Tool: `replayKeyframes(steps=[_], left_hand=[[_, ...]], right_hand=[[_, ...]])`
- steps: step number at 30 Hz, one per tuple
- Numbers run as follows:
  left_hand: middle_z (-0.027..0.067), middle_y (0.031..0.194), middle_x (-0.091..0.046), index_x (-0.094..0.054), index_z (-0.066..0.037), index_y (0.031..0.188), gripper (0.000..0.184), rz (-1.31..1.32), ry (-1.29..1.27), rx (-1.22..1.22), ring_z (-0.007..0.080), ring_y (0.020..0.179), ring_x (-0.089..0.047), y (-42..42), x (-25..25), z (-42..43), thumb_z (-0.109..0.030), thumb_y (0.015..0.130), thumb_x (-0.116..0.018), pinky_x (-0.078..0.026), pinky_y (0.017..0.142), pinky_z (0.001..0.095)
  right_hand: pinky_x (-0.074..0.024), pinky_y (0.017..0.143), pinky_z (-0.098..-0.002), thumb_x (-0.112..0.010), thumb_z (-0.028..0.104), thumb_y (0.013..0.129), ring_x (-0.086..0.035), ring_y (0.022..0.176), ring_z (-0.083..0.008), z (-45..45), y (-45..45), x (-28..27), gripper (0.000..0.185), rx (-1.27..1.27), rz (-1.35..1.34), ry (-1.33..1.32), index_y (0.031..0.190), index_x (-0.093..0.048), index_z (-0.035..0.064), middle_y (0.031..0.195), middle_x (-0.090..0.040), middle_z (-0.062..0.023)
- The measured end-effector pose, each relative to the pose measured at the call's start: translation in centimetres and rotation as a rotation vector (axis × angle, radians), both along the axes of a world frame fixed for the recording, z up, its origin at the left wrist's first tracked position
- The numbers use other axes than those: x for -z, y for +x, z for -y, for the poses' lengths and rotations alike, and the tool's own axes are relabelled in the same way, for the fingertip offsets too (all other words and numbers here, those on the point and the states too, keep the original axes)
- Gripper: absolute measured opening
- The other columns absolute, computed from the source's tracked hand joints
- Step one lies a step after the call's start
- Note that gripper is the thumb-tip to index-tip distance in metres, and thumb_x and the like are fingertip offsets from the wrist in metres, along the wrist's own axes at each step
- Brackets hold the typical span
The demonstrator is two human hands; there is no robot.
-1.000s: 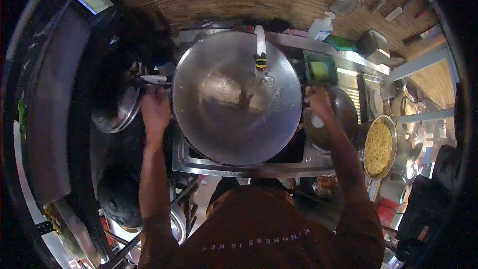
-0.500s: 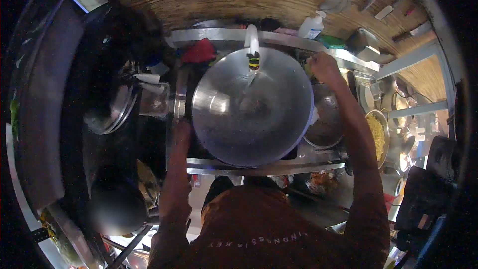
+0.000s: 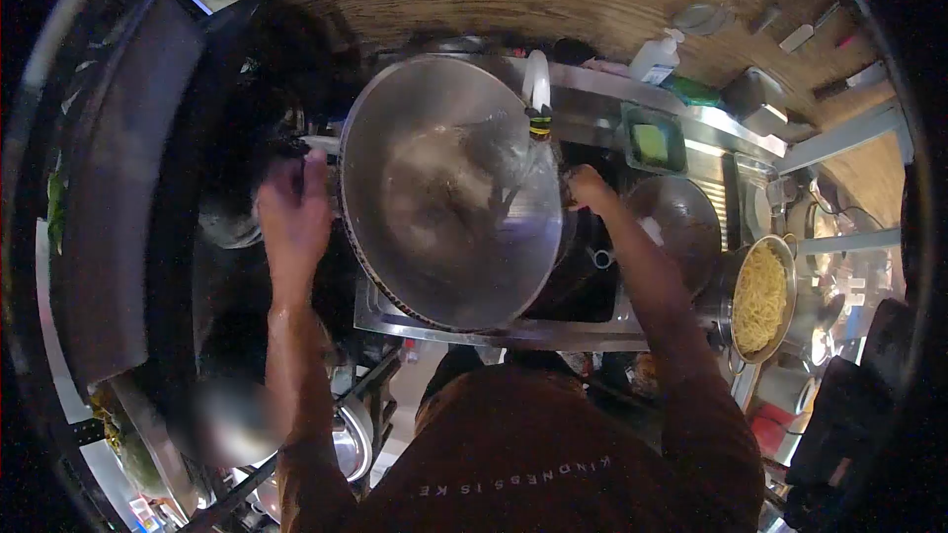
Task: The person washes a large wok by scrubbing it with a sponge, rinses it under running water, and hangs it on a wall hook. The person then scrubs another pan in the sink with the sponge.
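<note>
A big, shiny metal bowl (image 3: pixel 434 237) sits in the sink area, tilted, with wet, streaky marks across its inside. Over its right rim hangs a white faucet (image 3: pixel 536 84) with black and yellow bands at the tip. My right hand (image 3: pixel 588 188) grips the bowl's right edge, fingers closed. Beside the left edge is my left hand (image 3: pixel 294 197), raised and blurred; I cannot make out whether its fingers touch the bowl or a handle there.
To the right are a sponge (image 3: pixel 650 141) in a green-tinted tub (image 3: pixel 674 160), a dark wok (image 3: pixel 691 212) and a pan of noodles (image 3: pixel 758 301). A soap pump bottle (image 3: pixel 656 57) stands behind the sink. The metal counter edge (image 3: pixel 592 338) runs in front of me.
The bowl has shifted left and tilted. My right hand has come from the sponge tub to the bowl's right edge. My left hand has moved up and left along the bowl's side.
</note>
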State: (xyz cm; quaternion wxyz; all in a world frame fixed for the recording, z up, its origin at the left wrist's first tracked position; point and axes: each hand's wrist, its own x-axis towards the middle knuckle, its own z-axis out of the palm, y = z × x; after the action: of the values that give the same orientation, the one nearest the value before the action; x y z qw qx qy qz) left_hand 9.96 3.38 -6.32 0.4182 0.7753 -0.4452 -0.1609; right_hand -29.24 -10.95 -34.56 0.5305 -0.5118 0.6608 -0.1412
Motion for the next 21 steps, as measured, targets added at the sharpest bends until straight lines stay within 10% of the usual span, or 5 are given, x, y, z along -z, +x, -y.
replayKeyframes(steps=[5,12,15,18,21], left_hand=[[0.0020,0.053,-0.048,-0.059,0.002,0.064,0.044,0.084,-0.147,0.098,0.0104,0.056,-0.037,-2.0,-2.2,2.1,-0.033,0.090,-0.064,-0.033,0.051,0.0313],[-0.0028,0.054,-0.044,-0.056,0.001,0.062,0.040,-0.042,-0.215,0.211,0.0065,0.056,-0.035,-6.7,-4.3,3.3,-0.027,0.087,-0.068,-0.028,0.050,0.0280],[-0.0032,0.054,-0.044,-0.055,0.001,0.062,0.038,0.060,-0.154,0.213,0.0058,0.056,-0.035,-8.5,-4.5,3.1,-0.025,0.087,-0.068,-0.028,0.050,0.0275],[-0.0027,0.054,-0.044,-0.055,0.001,0.062,0.038,0.087,-0.157,0.208,0.0059,0.056,-0.035,-9.2,-4.2,3.3,-0.025,0.087,-0.068,-0.028,0.049,0.0280],[-0.0018,0.054,-0.045,-0.055,0.001,0.062,0.038,0.125,-0.170,0.190,0.0060,0.056,-0.035,-8.7,-3.0,3.7,-0.024,0.087,-0.067,-0.029,0.049,0.0282]], right_hand=[[-0.0555,0.072,-0.0426,-0.056,0.032,0.089,-0.062,0.088,-0.0217,1.4,1.0,9.8,0.034,-0.225,-0.025,-0.223,0.105,-0.064,0.0029,0.093,-0.061,-0.0095],[-0.0525,0.082,-0.0508,-0.053,0.034,0.094,-0.060,0.096,-0.0291,-0.2,10.1,1.2,0.036,0.208,0.334,0.090,0.119,-0.057,0.0081,0.109,-0.061,-0.0111],[-0.0548,0.079,-0.0508,-0.056,0.037,0.094,-0.063,0.091,-0.0328,0.0,11.3,-2.3,0.039,0.409,1.141,0.322,0.116,-0.057,0.0048,0.106,-0.063,-0.0141],[-0.0549,0.053,-0.0442,-0.052,0.034,0.095,-0.065,0.078,-0.0289,0.7,12.0,-4.0,0.026,0.449,0.932,0.127,0.104,-0.062,0.0114,0.093,-0.063,-0.0120],[-0.0557,0.052,-0.0396,-0.051,0.025,0.095,-0.065,0.072,-0.0268,0.0,12.3,-6.2,0.022,0.483,0.919,-0.007,0.106,-0.062,0.0091,0.090,-0.065,-0.0128]])
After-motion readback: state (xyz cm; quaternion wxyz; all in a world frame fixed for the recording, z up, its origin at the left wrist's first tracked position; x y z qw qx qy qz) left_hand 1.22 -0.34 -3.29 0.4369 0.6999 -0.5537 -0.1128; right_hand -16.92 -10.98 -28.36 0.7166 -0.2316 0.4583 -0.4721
